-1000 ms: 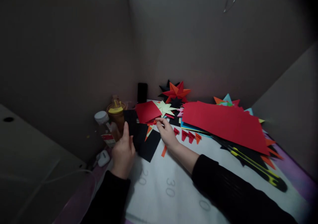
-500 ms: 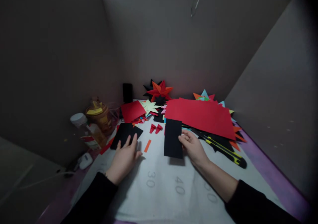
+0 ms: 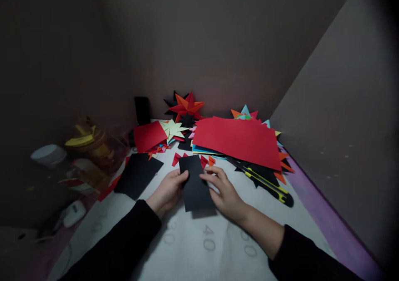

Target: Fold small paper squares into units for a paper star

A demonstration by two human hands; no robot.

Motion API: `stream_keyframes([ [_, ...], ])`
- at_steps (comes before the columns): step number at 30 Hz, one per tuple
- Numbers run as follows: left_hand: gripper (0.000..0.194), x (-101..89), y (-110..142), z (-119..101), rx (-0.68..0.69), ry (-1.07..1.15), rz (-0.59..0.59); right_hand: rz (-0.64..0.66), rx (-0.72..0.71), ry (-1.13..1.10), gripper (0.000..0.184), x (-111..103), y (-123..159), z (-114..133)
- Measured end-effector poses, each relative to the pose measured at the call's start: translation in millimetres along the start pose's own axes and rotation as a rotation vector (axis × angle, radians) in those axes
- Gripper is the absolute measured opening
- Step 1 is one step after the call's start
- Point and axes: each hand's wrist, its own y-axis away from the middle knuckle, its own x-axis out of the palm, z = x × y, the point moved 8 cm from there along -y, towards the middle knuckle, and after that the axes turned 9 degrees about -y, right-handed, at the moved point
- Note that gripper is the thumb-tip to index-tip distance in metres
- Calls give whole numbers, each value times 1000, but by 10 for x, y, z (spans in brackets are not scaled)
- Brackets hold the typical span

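Observation:
A black rectangle of paper [image 3: 195,189] is held just above the white sheet, tilted a little. My left hand [image 3: 168,188] pinches its left edge, thumb on top and fingers underneath. At the right edge, the fingertips of my right hand [image 3: 222,189] bend over the paper; whether the thumb grips from below is hidden. Small folded red pieces [image 3: 176,159] lie behind the held paper, partly covered by it. Another black paper [image 3: 137,173] lies flat to the left of my left hand.
Large red sheets [image 3: 237,139] cover a stack at the back right, with a black-and-yellow utility knife [image 3: 271,185] in front. Folded paper stars [image 3: 187,105] stand by the wall. A bottle [image 3: 50,156], a brown jar [image 3: 93,144] and a white case [image 3: 75,213] are at left.
My left hand has left the flat black paper and taken the left edge of the held one. My right hand has brought that paper left, toward the middle. The view has shifted.

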Motion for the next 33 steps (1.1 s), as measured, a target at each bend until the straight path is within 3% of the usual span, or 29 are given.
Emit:
stream_keyframes([
  [4,28,-37,29,14,-16,62,-8,105,-207,22,37,66,-35,210],
  [7,30,-60,50,-23,26,37,-46,166,-173,-64,27,166,-54,262],
  [11,31,-25,79,-1,34,47,-50,56,-50,-25,19,114,-63,180],
  [16,38,-88,96,67,-35,163,-127,10,-143,185,43,20,-31,198],
  [21,46,-28,102,58,-61,222,-76,120,-218,172,37,113,-19,276],
  [24,42,49,105,18,16,156,-26,38,-86,21,30,56,-49,179],
  [27,38,89,109,15,89,52,-23,-116,203,-122,11,-44,-46,-94],
  [30,38,141,115,112,30,-57,5,-246,428,-337,25,-70,11,-336],
  [33,39,166,131,156,2,-67,13,-302,558,-536,28,-6,68,-478],
])
